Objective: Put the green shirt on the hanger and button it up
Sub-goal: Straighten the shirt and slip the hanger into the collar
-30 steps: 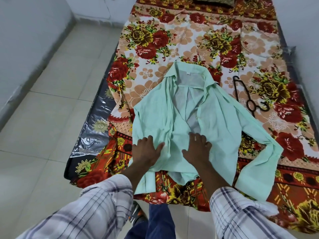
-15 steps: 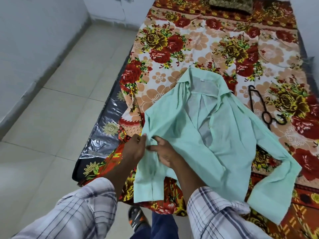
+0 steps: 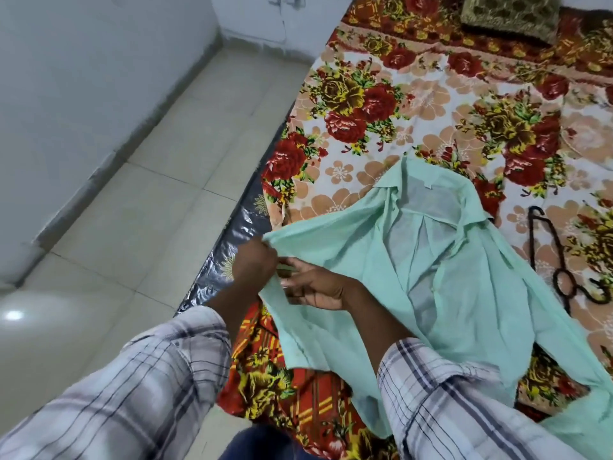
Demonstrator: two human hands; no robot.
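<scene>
On the floral bedspread (image 3: 381,104), the green shirt (image 3: 447,277) is laid open with its collar toward 12 o'clock and its inner side exposed. The front panel at the shirt's 9 o'clock side is raised off the bedspread. The edge of that panel is clenched in the left hand (image 3: 253,263), with the fingers curled round the fabric. The right hand (image 3: 315,287) is positioned just beside the left hand, at its 3 o'clock, and the same edge is pinched between its thumb and fingers.

The black hanger (image 3: 547,257) is laid flat on the bedspread at 3 o'clock of the shirt, just beside it and well apart from both hands, with the hook end toward 5 o'clock. A patterned cushion (image 3: 510,14) is located at 1 o'clock of the shirt, well apart from it. A black plastic sheet (image 3: 229,240) is seen along the bed edge beside the left hand, and the tiled floor (image 3: 149,194) lies at 9 o'clock of it. Both forearms are covered by plaid sleeves (image 3: 132,393).
</scene>
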